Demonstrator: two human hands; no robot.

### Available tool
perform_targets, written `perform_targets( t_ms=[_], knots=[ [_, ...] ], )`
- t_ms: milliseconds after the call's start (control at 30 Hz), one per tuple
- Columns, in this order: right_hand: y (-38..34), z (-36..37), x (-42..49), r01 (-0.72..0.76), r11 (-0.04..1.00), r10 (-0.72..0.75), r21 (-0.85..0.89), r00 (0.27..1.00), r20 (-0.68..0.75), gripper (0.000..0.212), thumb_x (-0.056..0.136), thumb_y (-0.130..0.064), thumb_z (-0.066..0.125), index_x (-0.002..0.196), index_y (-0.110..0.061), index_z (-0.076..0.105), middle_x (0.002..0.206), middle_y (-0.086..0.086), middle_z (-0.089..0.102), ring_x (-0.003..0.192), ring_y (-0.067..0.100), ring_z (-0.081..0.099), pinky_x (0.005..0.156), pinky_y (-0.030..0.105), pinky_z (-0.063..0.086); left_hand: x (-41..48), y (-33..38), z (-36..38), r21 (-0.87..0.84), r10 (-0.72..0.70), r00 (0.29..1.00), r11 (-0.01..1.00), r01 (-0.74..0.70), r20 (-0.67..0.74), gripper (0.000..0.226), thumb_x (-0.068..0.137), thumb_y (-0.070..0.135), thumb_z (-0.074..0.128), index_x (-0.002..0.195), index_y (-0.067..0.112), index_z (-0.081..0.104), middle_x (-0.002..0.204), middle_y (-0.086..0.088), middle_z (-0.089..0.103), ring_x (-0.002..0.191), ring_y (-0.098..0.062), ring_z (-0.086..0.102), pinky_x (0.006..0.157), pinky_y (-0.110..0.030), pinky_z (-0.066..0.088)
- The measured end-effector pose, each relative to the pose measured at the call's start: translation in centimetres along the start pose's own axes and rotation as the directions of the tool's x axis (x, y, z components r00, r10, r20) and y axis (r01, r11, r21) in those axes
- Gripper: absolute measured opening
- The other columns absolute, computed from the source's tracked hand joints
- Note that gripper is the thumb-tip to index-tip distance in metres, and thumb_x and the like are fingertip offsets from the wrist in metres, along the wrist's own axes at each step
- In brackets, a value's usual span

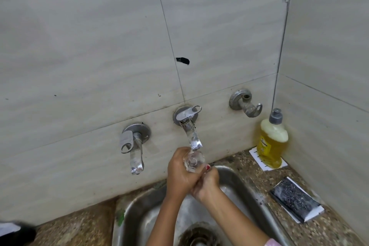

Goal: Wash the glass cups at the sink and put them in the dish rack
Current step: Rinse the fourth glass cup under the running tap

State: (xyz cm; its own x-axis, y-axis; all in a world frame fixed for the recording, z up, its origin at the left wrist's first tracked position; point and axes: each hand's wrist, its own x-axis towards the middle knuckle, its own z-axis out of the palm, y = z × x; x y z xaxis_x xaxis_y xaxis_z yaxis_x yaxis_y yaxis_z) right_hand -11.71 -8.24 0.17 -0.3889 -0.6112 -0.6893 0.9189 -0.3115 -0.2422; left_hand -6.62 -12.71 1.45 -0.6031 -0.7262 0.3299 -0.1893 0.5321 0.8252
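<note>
A person's left hand [179, 168] wraps its curled fingers round the side of a clear glass cup [193, 163]. The cup is held tilted just under the spout of the middle chrome wall tap [189, 128], above the back of the stainless steel sink [249, 191]. The right hand [207, 183] grips the cup's lower end, its red-nailed thumb pressed on the glass. The likely risks are that the wet glass slips from the fingers and drops into the steel basin, or that it knocks against the metal spout, which it almost touches, and chips. A second chrome tap [133, 146] juts out close on the left and could be struck when the cup is lifted away. On the speckled granite counter [319, 231] to the right stands a yellow dish-soap bottle with a grey cap [272, 142] on a white card [256, 156], and nearer lies a dark rectangular pad [295, 201]. The dish rack is not in view.
</note>
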Motion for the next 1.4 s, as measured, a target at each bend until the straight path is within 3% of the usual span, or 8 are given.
perform_targets(
  t_ms=[200,500,800,900,967,1033,1267,1400],
  knots=[
    [0.7,1.0,1.1,-0.015,0.996,0.015,-0.084,1.000,0.008,0.045,0.093,-0.025,0.025,0.076,-0.002,0.060,0.054,0.014,0.064,0.052,0.027,0.064,0.040,0.024,0.050,0.0,-0.1,-1.0,-0.052,0.033,0.993,0.998,-0.039,-0.117,0.039,0.052,0.014,0.070,0.081,0.035,0.054,0.089,0.009,0.060,0.082,0.009,0.058,0.069,-0.004,0.043],
    [1.3,2.1,4.0,-0.122,0.935,0.123,-0.334,0.992,-0.020,0.041,0.089,-0.029,0.031,0.072,-0.008,0.062,0.068,0.006,0.059,0.057,0.020,0.055,0.048,0.021,0.041,0.5,-2.4,-2.5,-0.080,-0.003,0.974,0.997,-0.016,-0.228,0.043,0.051,0.007,0.072,0.085,0.030,0.060,0.092,0.006,0.062,0.086,0.005,0.060,0.074,-0.005,0.044],
    [2.5,2.1,4.2,0.085,0.880,-0.081,-0.467,0.996,0.029,0.045,0.099,-0.032,0.035,0.073,-0.005,0.060,0.049,0.006,0.060,0.037,0.014,0.051,0.036,0.015,0.035,0.6,-1.4,-2.3,-0.177,-0.138,0.915,0.981,0.075,-0.378,0.059,0.064,-0.001,0.081,0.098,0.027,0.042,0.093,0.007,0.055,0.088,-0.001,0.058,0.080,-0.012,0.043],
    [1.8,1.9,2.6,0.269,0.803,-0.272,-0.531,0.959,0.076,0.038,0.099,-0.023,0.037,0.079,-0.004,0.063,0.069,0.013,0.063,0.055,0.020,0.058,0.045,0.021,0.045,1.0,-1.3,-2.2,-0.644,-0.532,0.801,0.720,0.258,-0.275,0.047,0.075,-0.002,0.072,0.102,0.021,0.041,0.091,0.000,0.058,0.084,-0.019,0.061,0.082,-0.033,0.050],
    [1.1,1.5,1.3,0.334,0.773,-0.306,-0.539,0.941,0.143,0.035,0.097,-0.016,0.037,0.073,-0.004,0.059,0.060,0.011,0.060,0.045,0.018,0.053,0.042,0.021,0.041,1.4,-2.5,-2.3,-0.863,-0.665,0.742,0.319,0.391,0.090,0.029,0.080,0.025,0.067,0.101,0.010,0.054,0.085,-0.012,0.061,0.068,-0.025,0.063,0.062,-0.034,0.055],
    [0.5,1.0,-0.1,0.345,0.773,-0.257,-0.533,0.938,0.234,0.040,0.099,-0.017,0.033,0.073,-0.001,0.059,0.051,0.008,0.061,0.037,0.016,0.052,0.039,0.020,0.041,1.3,-3.6,-2.3,-0.817,-0.648,0.624,0.007,0.577,0.436,0.057,0.084,0.053,0.051,0.095,-0.002,0.063,0.071,-0.016,0.061,0.050,-0.024,0.058,0.046,-0.025,0.048],
    [-3.1,-0.8,-2.3,0.477,0.541,-0.252,-0.693,0.878,0.407,0.027,0.096,0.002,0.040,0.077,-0.002,0.059,0.058,0.008,0.063,0.045,0.012,0.062,0.047,0.019,0.052,-1.4,-3.0,0.0,-0.729,-0.543,0.516,-0.311,0.610,0.662,0.053,0.094,0.039,0.044,0.086,-0.007,0.067,0.071,-0.019,0.067,0.051,-0.027,0.064,0.042,-0.030,0.053],
    [-5.3,-1.3,-2.6,0.627,0.197,-0.296,-0.754,0.771,0.563,0.031,0.080,0.017,0.057,0.076,-0.013,0.063,0.073,0.001,0.066,0.063,0.007,0.065,0.067,0.022,0.056,-1.9,-3.5,1.0,-0.734,-0.603,0.452,-0.376,0.566,0.657,0.041,0.095,0.036,0.050,0.105,-0.003,0.060,0.080,-0.022,0.069,0.061,-0.033,0.069,0.047,-0.038,0.057]
  ],
)
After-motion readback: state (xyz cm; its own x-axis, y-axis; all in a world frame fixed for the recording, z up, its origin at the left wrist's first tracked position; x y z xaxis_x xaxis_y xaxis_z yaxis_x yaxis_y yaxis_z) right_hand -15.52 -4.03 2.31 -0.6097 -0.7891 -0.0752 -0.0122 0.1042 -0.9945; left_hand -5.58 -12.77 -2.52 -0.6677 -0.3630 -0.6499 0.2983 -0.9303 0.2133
